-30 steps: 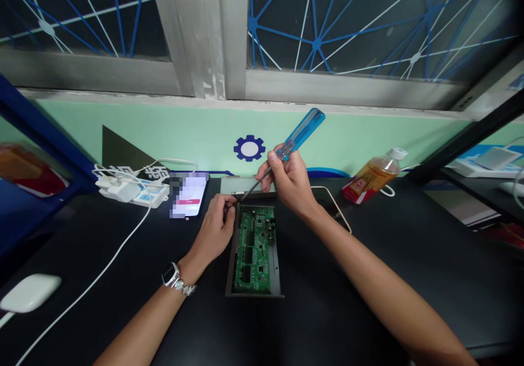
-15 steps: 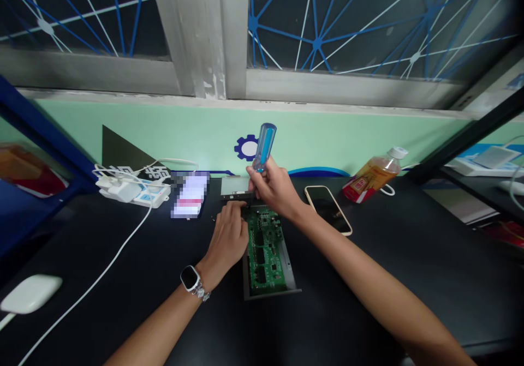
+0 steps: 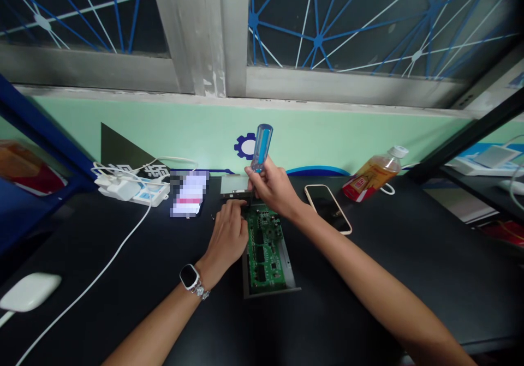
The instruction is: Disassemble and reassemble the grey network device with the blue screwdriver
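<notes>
Right hand [image 3: 273, 187]: fingers clamped on screwdriver [image 3: 261, 149] | left hand [image 3: 229, 227]: fingers at 11 o'clock of metal tray [image 3: 289, 270], grip unclear | circuit board [image 3: 270, 250] likely fragile; stiff tray rim suits holding

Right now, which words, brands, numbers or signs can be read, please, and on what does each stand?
No text reads surely.
Wall: two white characters, partly hidden, unreadable; a gear sign.
Bottle label: too small.
Board: markings too small.
Lit phone: blurred.
Power strip: too small.
</notes>
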`<state>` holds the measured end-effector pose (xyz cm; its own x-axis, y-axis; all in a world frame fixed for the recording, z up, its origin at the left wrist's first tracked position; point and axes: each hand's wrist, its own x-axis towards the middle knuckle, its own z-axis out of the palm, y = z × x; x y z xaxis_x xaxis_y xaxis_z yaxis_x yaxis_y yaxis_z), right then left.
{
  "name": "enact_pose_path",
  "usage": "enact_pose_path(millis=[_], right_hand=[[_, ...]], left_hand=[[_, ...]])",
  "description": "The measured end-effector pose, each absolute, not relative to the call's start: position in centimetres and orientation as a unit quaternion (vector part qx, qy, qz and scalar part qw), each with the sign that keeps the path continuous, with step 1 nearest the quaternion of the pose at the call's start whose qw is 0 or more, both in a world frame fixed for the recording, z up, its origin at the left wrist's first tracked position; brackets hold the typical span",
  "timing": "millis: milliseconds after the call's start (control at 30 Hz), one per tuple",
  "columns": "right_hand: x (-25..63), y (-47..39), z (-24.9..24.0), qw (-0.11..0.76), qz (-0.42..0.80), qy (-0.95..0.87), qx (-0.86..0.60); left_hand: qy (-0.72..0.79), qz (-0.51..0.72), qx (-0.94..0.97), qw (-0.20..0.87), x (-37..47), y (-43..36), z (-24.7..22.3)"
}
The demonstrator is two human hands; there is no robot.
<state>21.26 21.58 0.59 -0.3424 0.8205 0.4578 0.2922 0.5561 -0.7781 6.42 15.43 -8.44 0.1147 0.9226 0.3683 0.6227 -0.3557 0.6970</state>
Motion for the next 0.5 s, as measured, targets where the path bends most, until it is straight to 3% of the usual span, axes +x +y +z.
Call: enact_pose_path(millis=[267,500], right_hand=[[21.1,21.6,0.6,0.431,0.295,-0.770,-0.365],[21.1,21.9,0.3,0.426,0.304,-0.765,-0.375]], left_hand=[[0.551,0.320,0.762,0.116,6.3,15.6,-8.2],[0.477,0.441,0.739,0.176,6.4,17.4,-7.6]])
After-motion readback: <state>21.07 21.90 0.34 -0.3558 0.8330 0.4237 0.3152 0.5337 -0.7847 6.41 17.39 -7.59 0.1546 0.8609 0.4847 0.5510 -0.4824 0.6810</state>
